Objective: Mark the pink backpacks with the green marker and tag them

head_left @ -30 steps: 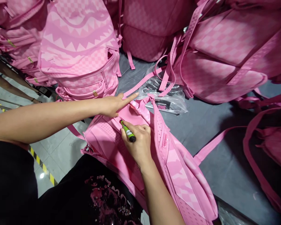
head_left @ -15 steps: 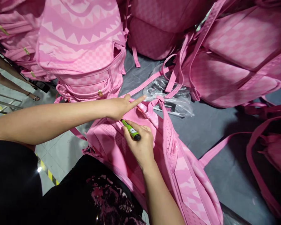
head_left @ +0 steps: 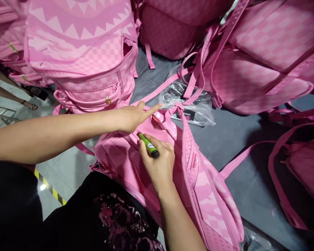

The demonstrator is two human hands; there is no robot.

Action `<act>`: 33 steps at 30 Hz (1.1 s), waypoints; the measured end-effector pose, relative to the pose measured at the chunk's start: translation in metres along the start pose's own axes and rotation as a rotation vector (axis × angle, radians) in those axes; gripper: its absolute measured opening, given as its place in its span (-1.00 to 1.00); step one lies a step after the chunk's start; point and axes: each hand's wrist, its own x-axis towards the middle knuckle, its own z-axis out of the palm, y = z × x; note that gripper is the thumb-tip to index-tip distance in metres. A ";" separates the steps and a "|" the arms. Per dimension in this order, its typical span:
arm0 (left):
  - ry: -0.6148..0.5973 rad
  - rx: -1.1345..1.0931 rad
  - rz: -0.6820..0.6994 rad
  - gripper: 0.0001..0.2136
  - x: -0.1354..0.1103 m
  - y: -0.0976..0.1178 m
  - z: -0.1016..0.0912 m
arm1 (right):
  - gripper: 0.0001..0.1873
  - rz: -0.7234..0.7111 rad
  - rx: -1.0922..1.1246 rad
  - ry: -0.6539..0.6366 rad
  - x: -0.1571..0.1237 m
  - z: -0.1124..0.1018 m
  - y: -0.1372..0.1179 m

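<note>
A pink backpack [head_left: 131, 181] lies tilted in front of me, its padded back side and straps facing up. My right hand [head_left: 158, 158] is closed round a green marker pen [head_left: 148, 144] with a black end. The pen's front end points at the backpack's upper part, close under my left hand [head_left: 133, 118]; its tip is hidden. My left hand rests across the top of the backpack near the knotted strap [head_left: 176, 111]. Its index finger stretches out to the right and the thumb stands apart; the other fingers are hidden below.
Another pink backpack [head_left: 86, 66] with a white tooth print stands behind on the left. More pink backpacks [head_left: 267, 69] sit at the right and back. A clear plastic bag [head_left: 199, 113] lies on the grey table [head_left: 222, 132]. At far left a person's leg [head_left: 12, 92] shows.
The view has shifted slightly. My right hand and the marker pen have moved a little right, away from my left hand. My left hand stays on the backpack.
</note>
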 end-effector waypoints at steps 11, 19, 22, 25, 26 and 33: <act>0.025 0.002 0.025 -0.04 0.000 0.000 0.002 | -0.75 0.033 0.083 -0.045 0.004 -0.001 0.002; 0.057 0.002 0.029 -0.02 -0.003 0.000 0.004 | -0.75 0.078 0.174 -0.093 0.007 0.000 0.000; 0.049 0.011 0.023 -0.05 -0.004 0.001 0.002 | -0.76 0.092 0.181 -0.100 0.007 -0.001 0.000; 0.040 0.012 0.022 -0.04 -0.004 0.000 0.002 | -0.75 0.078 0.173 -0.094 0.008 -0.002 0.000; 0.043 0.010 0.023 -0.04 -0.004 0.000 0.002 | -0.75 0.080 0.186 -0.115 0.008 -0.002 0.000; 0.070 0.023 0.004 -0.02 0.000 -0.002 0.008 | -0.73 0.123 0.215 -0.190 0.010 -0.004 0.001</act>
